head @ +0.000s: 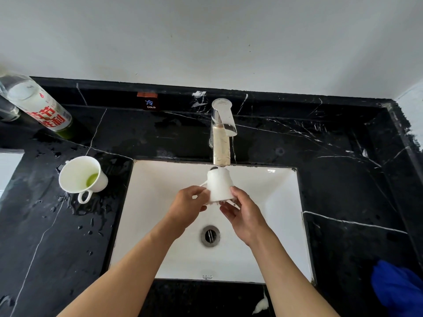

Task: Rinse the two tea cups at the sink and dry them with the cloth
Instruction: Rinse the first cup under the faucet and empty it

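Note:
A white tea cup [219,185] is held upside down over the white sink [274,202], right under the spout of the tap [221,131]; water drips from its rim. My left hand [186,208] grips the cup at its handle side. My right hand [240,211] touches its rim from the right and below. A second white tea cup [80,177] stands on the wet black counter left of the sink, with a little green liquid inside and its handle pointing toward me. A blue cloth [398,289] lies at the counter's near right.
The black marble counter [343,179] surrounds the sink and has water drops on its left part. A labelled bottle [39,104] stands at the far left by the wall. The drain [210,235] sits in the middle of the basin. A "COLD" tag [150,104] is on the backsplash.

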